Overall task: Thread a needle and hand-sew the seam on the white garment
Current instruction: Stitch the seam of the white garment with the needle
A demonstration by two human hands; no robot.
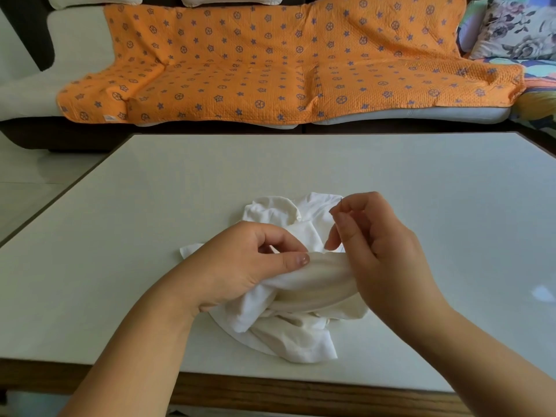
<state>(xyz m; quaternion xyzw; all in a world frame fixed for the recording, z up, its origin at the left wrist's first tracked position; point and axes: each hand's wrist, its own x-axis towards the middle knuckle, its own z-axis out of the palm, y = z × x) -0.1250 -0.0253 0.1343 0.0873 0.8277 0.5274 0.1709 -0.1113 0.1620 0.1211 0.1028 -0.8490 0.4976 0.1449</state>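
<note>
A crumpled white garment [285, 329] lies near the front middle of the table. My left hand [240, 266] grips a raised fold of it, thumb on top of the fold. My right hand [379, 251] is just to the right of that fold and pinches a thin dark needle [341, 203] between thumb and forefinger, its tip pointing up above the cloth. No thread is visible to me.
The pale table [180, 206] has a wooden front edge [270, 395]. Behind it stands a sofa with an orange patterned blanket [270, 64] and a floral cushion [517, 28] at the right.
</note>
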